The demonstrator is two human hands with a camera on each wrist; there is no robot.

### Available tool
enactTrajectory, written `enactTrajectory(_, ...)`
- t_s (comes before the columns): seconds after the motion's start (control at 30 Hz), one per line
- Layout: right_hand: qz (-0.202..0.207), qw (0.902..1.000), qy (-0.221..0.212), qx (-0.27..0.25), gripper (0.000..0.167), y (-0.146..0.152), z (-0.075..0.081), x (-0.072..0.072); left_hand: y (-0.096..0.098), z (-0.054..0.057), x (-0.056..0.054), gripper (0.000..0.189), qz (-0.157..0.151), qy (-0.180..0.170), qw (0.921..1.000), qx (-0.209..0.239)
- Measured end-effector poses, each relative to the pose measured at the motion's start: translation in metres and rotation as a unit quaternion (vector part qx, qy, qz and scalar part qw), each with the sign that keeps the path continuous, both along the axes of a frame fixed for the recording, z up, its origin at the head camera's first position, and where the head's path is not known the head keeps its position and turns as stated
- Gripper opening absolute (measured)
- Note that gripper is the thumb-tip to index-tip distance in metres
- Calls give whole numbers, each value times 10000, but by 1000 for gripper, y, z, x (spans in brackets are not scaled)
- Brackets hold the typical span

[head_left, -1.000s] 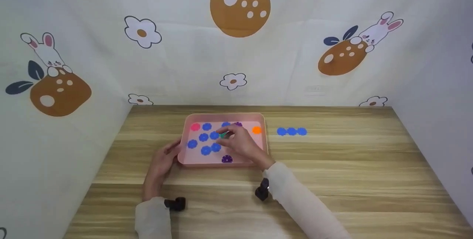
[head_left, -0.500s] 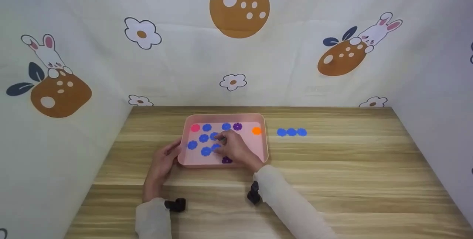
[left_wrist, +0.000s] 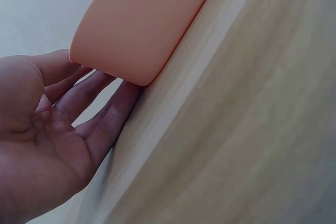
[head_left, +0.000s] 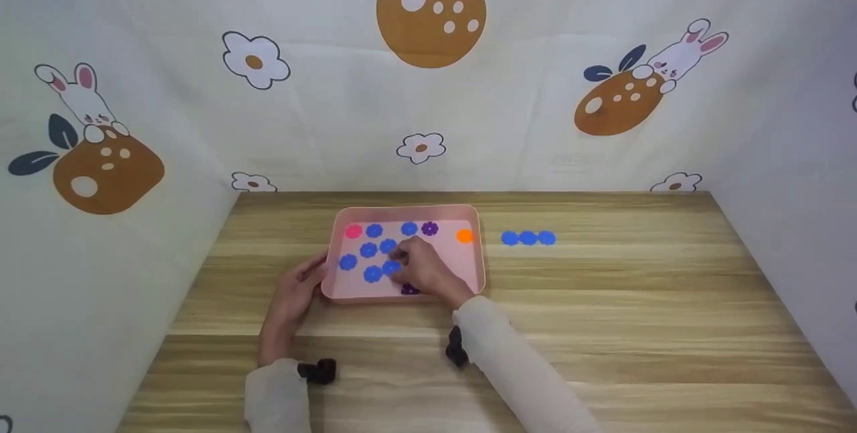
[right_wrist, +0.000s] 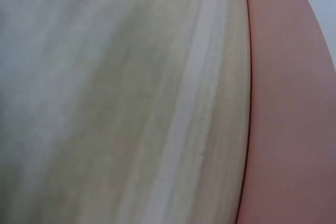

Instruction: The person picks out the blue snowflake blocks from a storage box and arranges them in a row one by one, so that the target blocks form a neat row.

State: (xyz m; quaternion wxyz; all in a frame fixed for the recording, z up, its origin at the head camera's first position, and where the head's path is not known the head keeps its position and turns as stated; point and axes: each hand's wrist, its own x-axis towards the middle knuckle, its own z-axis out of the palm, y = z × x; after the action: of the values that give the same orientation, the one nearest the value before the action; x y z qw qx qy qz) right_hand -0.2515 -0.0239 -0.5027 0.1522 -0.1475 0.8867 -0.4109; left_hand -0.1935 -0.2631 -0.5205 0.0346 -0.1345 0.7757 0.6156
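A shallow pink tray holds several flower-shaped plastic discs. Beside its left end, my left hand has its thumb at the rim and its fingers extended along the wall; the left wrist view shows the same hand with fingertips at the tray's lower edge. Inside the tray, my right hand reaches down with bent fingers and pinches the right edge of a blue flower disc. Another blue disc lies right next to it. A purple disc is partly covered by the right hand.
Three joined blue discs lie on the wooden table, right of the tray. A pink disc, an orange disc and a second purple disc sit inside. A printed cloth hangs behind.
My right hand has moved slightly left and down within the tray, and its fingers have drawn together at the blue disc. The green disc glimpsed earlier is now hidden. My left hand stays put.
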Motion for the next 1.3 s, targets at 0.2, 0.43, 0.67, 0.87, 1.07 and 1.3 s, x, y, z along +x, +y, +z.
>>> enactTrajectory(0.2,36,10000,-3,49,30,-1,0,-1,0,-1,0,44,13,18,10000,57)
enactTrajectory(0.43,108,9998,-61,139,29,-3,1,-1,1,1,1,45,-35,5,10000,-7)
enactTrajectory(0.67,49,9995,-138,266,29,-4,2,0,2,-1,0,45,-48,-72,9999,112)
enactTrajectory(0.87,15,9991,-105,410,28,-6,4,1,2,-1,0,46,-14,-92,9998,160)
enactTrajectory(1.07,-85,9988,-208,437,31,-5,3,0,2,-2,-1,46,-77,-30,9999,66)
enactTrajectory(1.3,67,9993,93,344,32,0,8,-2,1,-2,0,45,19,40,9999,128)
